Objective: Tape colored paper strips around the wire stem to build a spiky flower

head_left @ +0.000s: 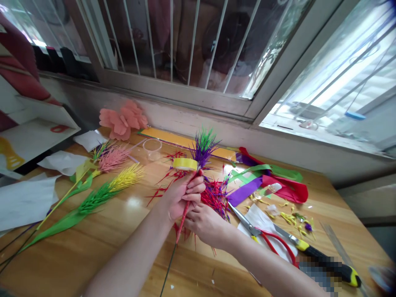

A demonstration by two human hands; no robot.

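Stem [182, 220] of red paper, pinched in my left grip [182, 196] above the table [93, 251]; my right grip [206, 222], just beside the stem, closes on red spikes [216, 196]. Scissors [262, 237] lie right of the stem.

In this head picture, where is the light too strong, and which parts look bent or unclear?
Head view: daylight overexposes the right window; a pale glare spot lies on the wooden table; the window frame bends from wide-angle distortion; a pixelated patch covers part of the utility knife; both hands, left and right, appear sharp.
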